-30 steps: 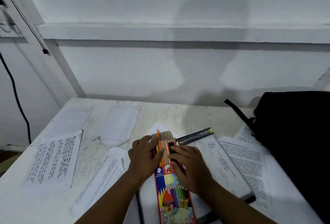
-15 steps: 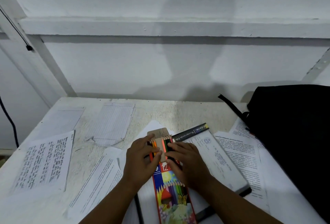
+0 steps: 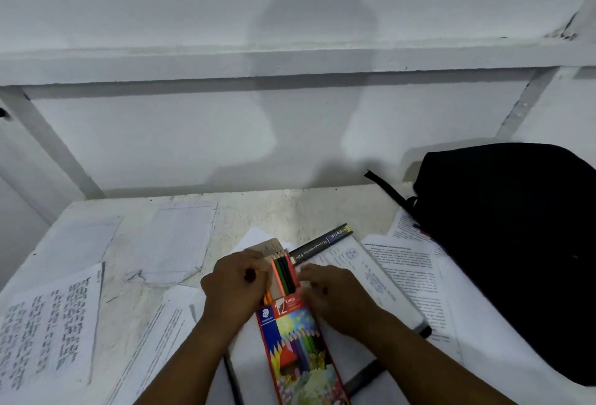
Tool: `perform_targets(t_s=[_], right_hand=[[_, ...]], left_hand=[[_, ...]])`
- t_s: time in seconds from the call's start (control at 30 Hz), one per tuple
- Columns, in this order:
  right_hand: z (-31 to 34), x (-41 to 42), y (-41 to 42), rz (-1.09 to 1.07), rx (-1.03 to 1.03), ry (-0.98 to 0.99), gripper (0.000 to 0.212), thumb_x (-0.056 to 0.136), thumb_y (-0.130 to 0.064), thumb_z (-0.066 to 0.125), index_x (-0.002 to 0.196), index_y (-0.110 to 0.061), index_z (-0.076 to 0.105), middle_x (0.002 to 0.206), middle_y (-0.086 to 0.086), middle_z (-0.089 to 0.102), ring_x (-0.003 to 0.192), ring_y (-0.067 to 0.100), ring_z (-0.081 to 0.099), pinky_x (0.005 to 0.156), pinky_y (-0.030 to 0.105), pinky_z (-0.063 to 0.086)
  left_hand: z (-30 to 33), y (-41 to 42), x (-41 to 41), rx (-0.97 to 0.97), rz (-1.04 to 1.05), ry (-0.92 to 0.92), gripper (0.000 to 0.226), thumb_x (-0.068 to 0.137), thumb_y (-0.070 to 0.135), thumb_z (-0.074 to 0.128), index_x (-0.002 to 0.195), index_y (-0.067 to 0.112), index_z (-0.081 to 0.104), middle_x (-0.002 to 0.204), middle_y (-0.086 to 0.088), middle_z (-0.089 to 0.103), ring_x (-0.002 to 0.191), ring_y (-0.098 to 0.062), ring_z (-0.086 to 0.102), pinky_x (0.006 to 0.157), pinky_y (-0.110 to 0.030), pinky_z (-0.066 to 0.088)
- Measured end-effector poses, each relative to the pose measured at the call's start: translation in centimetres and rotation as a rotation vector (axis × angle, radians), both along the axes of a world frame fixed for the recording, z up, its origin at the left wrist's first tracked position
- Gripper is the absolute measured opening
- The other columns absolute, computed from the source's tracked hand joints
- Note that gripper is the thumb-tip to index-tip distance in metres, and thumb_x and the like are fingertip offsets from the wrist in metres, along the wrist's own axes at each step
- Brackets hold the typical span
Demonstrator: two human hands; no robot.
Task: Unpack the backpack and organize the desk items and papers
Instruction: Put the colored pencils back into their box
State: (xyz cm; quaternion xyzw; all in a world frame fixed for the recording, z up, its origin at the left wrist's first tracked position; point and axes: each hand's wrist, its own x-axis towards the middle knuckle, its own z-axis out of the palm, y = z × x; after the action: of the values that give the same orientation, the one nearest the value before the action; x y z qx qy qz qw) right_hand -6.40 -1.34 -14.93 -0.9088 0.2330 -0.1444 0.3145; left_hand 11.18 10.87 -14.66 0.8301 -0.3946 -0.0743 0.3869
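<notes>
- The pencil box (image 3: 300,349) lies on the papers (image 3: 48,317) at the near centre of the counter (image 3: 290,211), flap open at its far end.
- The left hand (image 3: 235,288) curls round loose pencils (image 3: 283,272) beside the opening; the right hand (image 3: 335,295) pinches the box's right edge.
- Best to align the tips, slide them in together, then tuck the flap.
- The backpack (image 3: 516,243) sits far right.

Both hands are working at the open pencil box (image 3: 295,337): left hand (image 3: 233,288) gripping its left side, right hand (image 3: 335,296) resting just right of it.
</notes>
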Motion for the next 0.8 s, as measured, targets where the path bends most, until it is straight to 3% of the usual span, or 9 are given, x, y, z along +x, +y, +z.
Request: perform_targets(t_s=[0.1,0.2,0.27,0.4,0.57,0.7,0.8], right_hand=[[-0.1,-2.7,-1.1,-0.196,-0.012,-0.092,0.027,0.093,-0.029,0.063,0.118,-0.022,0.069,0.115,-0.007,0.07,0.101,-0.001,0.058,0.092,0.019,0.048],[-0.5,-5.3,-2.8,-0.39,-0.13,-0.1,0.029,0.089,-0.023,0.064,0.117,-0.022,0.069,0.111,-0.008,0.07,0.098,0.001,0.055,0.091,0.018,0.042],[-0.6,-6.9,-3.9,-0.5,-0.174,-0.025,0.031,0.087,-0.022,0.058,0.116,-0.019,0.069,0.114,-0.002,0.07,0.104,0.013,0.058,0.094,0.021,0.038],[0.0,-9.3,-5.8,-0.63,-0.191,0.174,0.04,0.094,-0.024,0.044,0.129,-0.012,0.06,0.133,0.006,0.058,0.121,0.03,0.053,0.101,0.042,0.043],[-0.2,-10.9,-7.1,-0.731,-0.166,0.348,0.049,0.103,-0.034,0.036,0.148,-0.014,0.034,0.153,0.003,0.036,0.139,0.022,0.032,0.113,0.036,0.026],[-1.4,-11.7,-6.7,-0.787,-0.159,0.251,0.047,0.099,-0.029,0.046,0.141,-0.008,0.049,0.146,0.01,0.049,0.135,0.028,0.043,0.112,0.035,0.031],[-2.2,-12.7,-6.2,-0.821,-0.155,0.115,0.047,0.092,-0.031,0.047,0.129,-0.006,0.061,0.13,0.012,0.062,0.121,0.03,0.056,0.106,0.034,0.036]], left_hand=[[1.0,-1.8,-0.9,-0.031,0.017,-0.074,0.018,0.088,0.045,0.059,0.092,0.036,0.073,0.118,0.012,0.064,0.118,-0.011,0.053,0.102,-0.046,0.039],[1.1,-4.6,-3.0,-0.101,-0.212,-0.105,0.019,0.083,0.039,0.061,0.094,0.03,0.074,0.112,0.015,0.062,0.112,0.002,0.044,0.098,-0.024,0.033],[0.5,-6.8,-4.7,-0.137,-0.362,-0.109,0.02,0.081,0.033,0.066,0.097,0.024,0.076,0.11,0.007,0.065,0.109,-0.001,0.048,0.098,-0.015,0.033],[-0.1,-10.6,-8.1,-0.063,-0.487,-0.078,0.024,0.079,0.032,0.067,0.1,0.022,0.075,0.113,0.001,0.068,0.112,-0.015,0.056,0.096,-0.029,0.041],[-0.4,-15.7,-10.5,0.011,-0.633,-0.127,0.029,0.079,0.033,0.062,0.103,0.022,0.074,0.107,0.003,0.071,0.106,-0.018,0.062,0.097,-0.039,0.048],[-0.3,-20.2,-12.5,0.168,-0.687,-0.193,0.043,0.084,0.043,0.052,0.12,0.025,0.069,0.126,0.001,0.065,0.119,-0.024,0.053,0.099,-0.04,0.039],[-0.5,-23.4,-14.2,0.19,-0.656,-0.242,0.037,0.094,0.039,0.056,0.129,0.027,0.064,0.133,0.0,0.06,0.124,-0.025,0.048,0.097,-0.039,0.033]])
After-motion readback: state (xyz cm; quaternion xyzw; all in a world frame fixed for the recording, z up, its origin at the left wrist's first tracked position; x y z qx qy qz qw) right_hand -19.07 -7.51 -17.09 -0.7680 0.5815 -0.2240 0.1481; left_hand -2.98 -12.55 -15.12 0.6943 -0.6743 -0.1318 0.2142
